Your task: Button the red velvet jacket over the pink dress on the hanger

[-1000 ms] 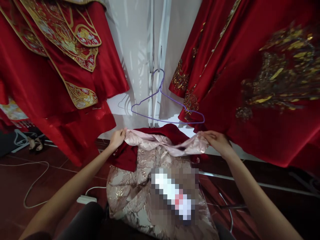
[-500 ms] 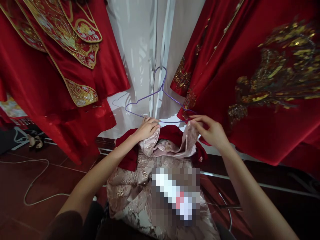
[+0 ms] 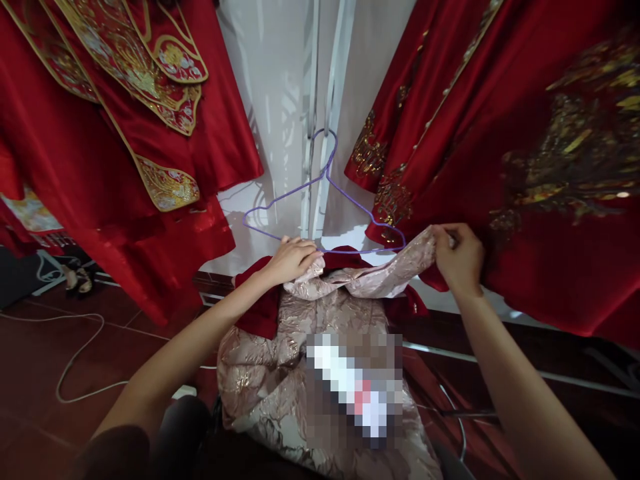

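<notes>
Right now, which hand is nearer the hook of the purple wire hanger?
Left. The left hand sits just below the purple wire hanger, almost under its hook; the right hand grips pink brocade fabric farther right.

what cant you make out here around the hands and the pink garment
- Head view: a pixelated patch hides part of the pink brocade garment.
- The hanger bottom bar passes behind the left hand and the garment's edge, so whether it is threaded in is unclear.
- The right hand has fingers curled into the fabric; their tips are hidden.
- The embroidery on the red robe at right is motion-blurred.
- The garment's lower end is cut off by the bottom edge.
</notes>
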A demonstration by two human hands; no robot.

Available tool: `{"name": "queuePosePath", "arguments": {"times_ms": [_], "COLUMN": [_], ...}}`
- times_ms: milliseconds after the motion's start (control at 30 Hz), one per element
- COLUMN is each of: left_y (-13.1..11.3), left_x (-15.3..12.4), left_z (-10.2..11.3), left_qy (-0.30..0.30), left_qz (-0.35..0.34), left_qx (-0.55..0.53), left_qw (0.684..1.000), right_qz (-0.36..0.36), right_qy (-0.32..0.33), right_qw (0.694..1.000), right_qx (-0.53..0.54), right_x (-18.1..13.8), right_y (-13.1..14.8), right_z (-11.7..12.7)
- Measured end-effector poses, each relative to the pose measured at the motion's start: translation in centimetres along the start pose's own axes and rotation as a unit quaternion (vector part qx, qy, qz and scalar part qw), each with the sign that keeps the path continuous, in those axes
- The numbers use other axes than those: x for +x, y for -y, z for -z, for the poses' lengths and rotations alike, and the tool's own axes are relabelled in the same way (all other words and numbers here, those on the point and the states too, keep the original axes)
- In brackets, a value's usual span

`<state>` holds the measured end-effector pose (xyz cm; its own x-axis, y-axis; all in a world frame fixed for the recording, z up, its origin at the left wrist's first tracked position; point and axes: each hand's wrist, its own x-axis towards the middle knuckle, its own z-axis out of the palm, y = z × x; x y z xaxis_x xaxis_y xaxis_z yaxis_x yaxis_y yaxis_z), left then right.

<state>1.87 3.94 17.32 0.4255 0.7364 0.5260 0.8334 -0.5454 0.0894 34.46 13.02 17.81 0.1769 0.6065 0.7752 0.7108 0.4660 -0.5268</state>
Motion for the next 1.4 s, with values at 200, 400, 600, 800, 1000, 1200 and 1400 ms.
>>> {"name": "queuePosePath", "arguments": {"times_ms": [200, 400, 600, 800, 1000, 1200, 1400], "left_y": [0.2, 0.1, 0.0, -0.1, -3.3, -3.7, 5.1], "left_x": [-0.7, -0.5, -0.6, -0.3, 1.6, 2.1, -1.8], "left_z": [1.1, 0.8, 0.8, 0.6, -1.0, -0.6, 0.4], "left_qy": [-0.012, -0.015, -0.022, -0.012, 0.004, -0.047, -0.216], "left_qz": [0.001, 0.000, -0.002, -0.001, 0.002, 0.011, 0.235], "left_qx": [0.013, 0.007, 0.003, 0.002, -0.040, -0.152, -0.056], "left_qw": [1.000, 1.000, 1.000, 1.000, 0.999, 0.987, 0.946], "right_qz": [0.006, 0.016, -0.003, 0.029, 0.101, 0.081, 0.086], "right_qy": [-0.004, -0.004, 0.003, -0.007, 0.019, 0.074, 0.080], "right_qw": [1.000, 1.000, 0.999, 0.999, 0.994, 0.992, 0.992], "right_qx": [0.014, 0.025, -0.043, 0.010, 0.023, 0.054, 0.055], "right_x": [-0.2, 0.1, 0.0, 0.2, 2.0, 3.3, 4.0], "right_y": [0.2, 0.7, 0.8, 2.5, 6.7, 6.6, 5.6], "right_z": [0.1, 0.1, 0.6, 0.3, -1.5, -3.9, -4.2]}}
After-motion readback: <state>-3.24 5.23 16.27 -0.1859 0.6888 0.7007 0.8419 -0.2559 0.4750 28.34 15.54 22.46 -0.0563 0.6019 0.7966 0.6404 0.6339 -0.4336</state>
